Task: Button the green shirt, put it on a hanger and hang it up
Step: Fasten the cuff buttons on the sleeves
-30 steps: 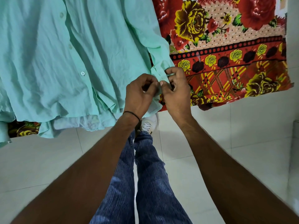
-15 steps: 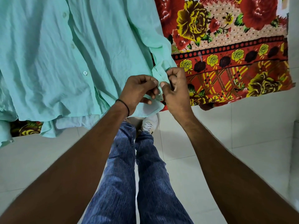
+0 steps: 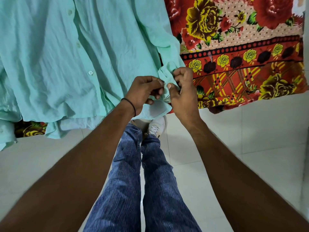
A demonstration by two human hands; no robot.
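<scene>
The green shirt [image 3: 55,52] lies spread over a bed, its hem hanging off the near edge. A row of buttons runs down its front placket, one of them a white button [image 3: 90,73]. The right sleeve ends in a cuff [image 3: 166,73] at the bed's edge. My left hand [image 3: 143,92] pinches the cuff's left side between thumb and fingers. My right hand [image 3: 184,91] pinches the cuff's right side. Both hands hold the cuff's two edges close together. No hanger is in view.
A red floral bedsheet [image 3: 242,47] covers the bed under the shirt and hangs over its edge. White floor tiles [image 3: 250,139] lie below. My legs in blue jeans [image 3: 138,181] and a white shoe [image 3: 157,126] stand close to the bed.
Both hands stay on the sleeve cuff. My left hand has shifted a little to the left and its fingers have loosened, while my right hand's fingers have re-gripped the cuff edge.
</scene>
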